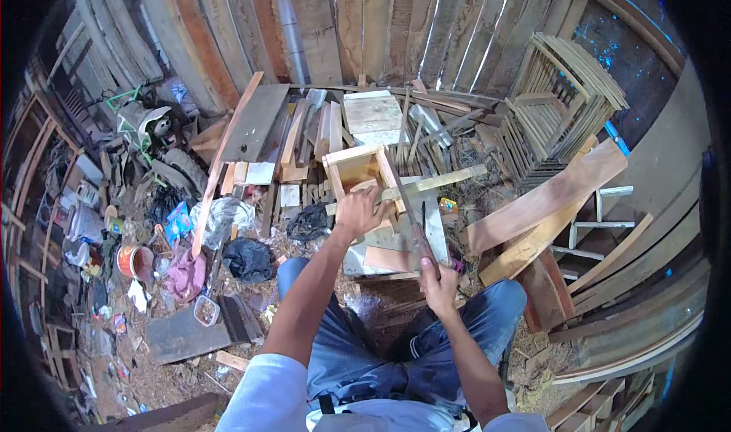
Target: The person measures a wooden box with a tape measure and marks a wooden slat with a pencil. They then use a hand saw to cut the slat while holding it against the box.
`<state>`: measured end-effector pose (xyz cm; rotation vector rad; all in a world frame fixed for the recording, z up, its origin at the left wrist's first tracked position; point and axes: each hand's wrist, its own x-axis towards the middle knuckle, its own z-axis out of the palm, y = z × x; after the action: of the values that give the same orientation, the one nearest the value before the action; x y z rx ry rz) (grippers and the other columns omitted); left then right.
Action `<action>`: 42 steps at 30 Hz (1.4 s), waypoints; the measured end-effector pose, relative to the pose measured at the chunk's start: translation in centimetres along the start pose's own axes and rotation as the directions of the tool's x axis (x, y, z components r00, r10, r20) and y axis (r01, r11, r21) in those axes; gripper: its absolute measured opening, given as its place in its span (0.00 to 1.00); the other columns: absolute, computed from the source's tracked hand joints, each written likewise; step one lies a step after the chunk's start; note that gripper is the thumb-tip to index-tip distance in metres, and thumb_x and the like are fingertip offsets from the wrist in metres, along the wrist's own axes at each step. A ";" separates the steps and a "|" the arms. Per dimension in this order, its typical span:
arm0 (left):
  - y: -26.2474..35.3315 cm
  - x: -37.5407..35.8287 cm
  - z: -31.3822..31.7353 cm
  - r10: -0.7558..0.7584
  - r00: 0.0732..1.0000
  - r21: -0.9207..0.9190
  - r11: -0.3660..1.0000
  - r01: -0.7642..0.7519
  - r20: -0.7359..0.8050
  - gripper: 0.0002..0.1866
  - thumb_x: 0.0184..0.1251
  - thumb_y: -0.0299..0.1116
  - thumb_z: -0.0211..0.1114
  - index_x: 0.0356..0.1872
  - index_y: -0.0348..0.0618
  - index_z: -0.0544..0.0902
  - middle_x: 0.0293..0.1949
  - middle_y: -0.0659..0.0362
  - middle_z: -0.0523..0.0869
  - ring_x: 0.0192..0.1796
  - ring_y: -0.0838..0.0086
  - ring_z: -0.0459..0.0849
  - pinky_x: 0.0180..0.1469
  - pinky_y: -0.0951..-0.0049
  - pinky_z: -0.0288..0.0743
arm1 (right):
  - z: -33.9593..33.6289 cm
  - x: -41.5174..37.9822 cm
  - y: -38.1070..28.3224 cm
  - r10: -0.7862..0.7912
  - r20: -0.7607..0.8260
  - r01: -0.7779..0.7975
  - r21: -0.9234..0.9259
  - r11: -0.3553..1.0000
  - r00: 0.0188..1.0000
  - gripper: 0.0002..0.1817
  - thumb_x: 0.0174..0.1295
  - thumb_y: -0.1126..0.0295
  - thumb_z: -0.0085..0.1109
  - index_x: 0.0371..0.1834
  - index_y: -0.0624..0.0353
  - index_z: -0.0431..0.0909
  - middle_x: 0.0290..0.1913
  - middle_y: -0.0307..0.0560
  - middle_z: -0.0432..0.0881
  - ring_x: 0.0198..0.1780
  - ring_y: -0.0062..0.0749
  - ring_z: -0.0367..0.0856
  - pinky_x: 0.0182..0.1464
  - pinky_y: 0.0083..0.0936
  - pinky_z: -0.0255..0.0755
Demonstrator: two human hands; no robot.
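You sat in a cluttered wooden shed, its far wall (343,21) made of rough upright planks, with offcuts, rags and tins strewn over the dirt floor (175,371) to your left. Your left hand (359,213) was closed down on a pale wooden strip (426,183) that lay across a small open wooden box (358,167), pinning the strip where it met the box's near edge. Your right hand (440,283) was clamped around the handle of a handsaw (407,207), whose blade ran away from you and crossed the strip just to the right of your left hand. Box and strip rested on a low stack of boards (396,245) in front of your knees. Slatted crates (556,105) leaned on the far right, and long planks (548,204) lay slanting on the right beside you.
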<state>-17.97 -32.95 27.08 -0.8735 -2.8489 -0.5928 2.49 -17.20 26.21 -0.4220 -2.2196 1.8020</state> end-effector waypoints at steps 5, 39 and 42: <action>-0.4 -0.1 0.9 0.032 0.995 -0.019 0.999 -0.034 -0.092 0.22 0.70 0.52 0.50 0.44 0.41 0.77 0.38 0.49 0.84 0.39 0.54 0.85 0.42 0.55 0.79 | 0.9 0.0 0.0 -0.049 0.022 0.049 -0.011 0.999 0.999 0.27 0.70 0.55 0.52 0.14 0.60 0.70 0.12 0.36 0.68 0.14 0.19 0.67 0.19 0.22 0.62; -0.4 0.4 1.4 0.026 0.999 -0.033 0.999 -0.027 -0.038 0.21 0.70 0.51 0.53 0.49 0.44 0.78 0.41 0.49 0.85 0.45 0.54 0.84 0.47 0.56 0.79 | -0.9 -3.0 -1.9 0.062 0.007 -0.057 -0.281 0.958 0.998 0.27 0.68 0.53 0.54 0.20 0.68 0.73 0.12 0.47 0.64 0.17 0.25 0.62 0.23 0.34 0.58; -1.0 0.0 0.4 -0.005 1.000 0.019 1.000 0.004 0.031 0.25 0.70 0.54 0.50 0.54 0.46 0.76 0.46 0.48 0.85 0.47 0.55 0.85 0.48 0.57 0.79 | 0.7 -0.4 -4.6 -0.088 0.012 0.088 -0.284 0.955 0.996 0.27 0.69 0.53 0.54 0.19 0.66 0.73 0.12 0.43 0.66 0.17 0.23 0.64 0.22 0.31 0.60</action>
<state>-18.52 -33.58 26.36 -0.8810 -2.8799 -0.5563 2.32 -18.92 30.55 -0.3709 -2.4640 1.4416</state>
